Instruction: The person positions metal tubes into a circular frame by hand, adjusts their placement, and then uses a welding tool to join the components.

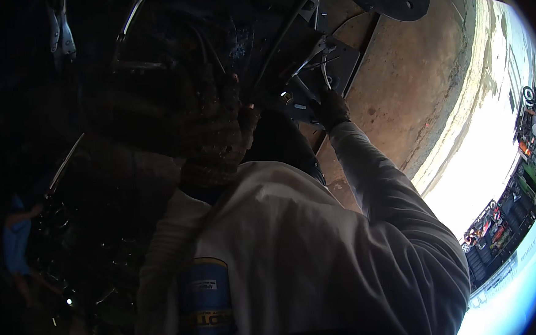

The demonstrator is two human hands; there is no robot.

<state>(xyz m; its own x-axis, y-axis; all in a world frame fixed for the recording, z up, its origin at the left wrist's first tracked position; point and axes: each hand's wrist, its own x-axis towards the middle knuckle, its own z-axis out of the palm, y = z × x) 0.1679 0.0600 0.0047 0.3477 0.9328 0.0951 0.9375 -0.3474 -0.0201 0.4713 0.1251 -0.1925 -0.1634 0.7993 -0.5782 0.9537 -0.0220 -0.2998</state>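
Pliers (325,72), to the right of the loosely spread, apparently empty left hand (212,131), would likely work best with a firm, even squeeze from the right hand (333,107), curled around their handle ends, to steady them over the dark plate (348,57).

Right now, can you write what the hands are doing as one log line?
left hand: shadowed, grip unclear | right hand: gloved, holding plier-like tool | dark panel: near tool
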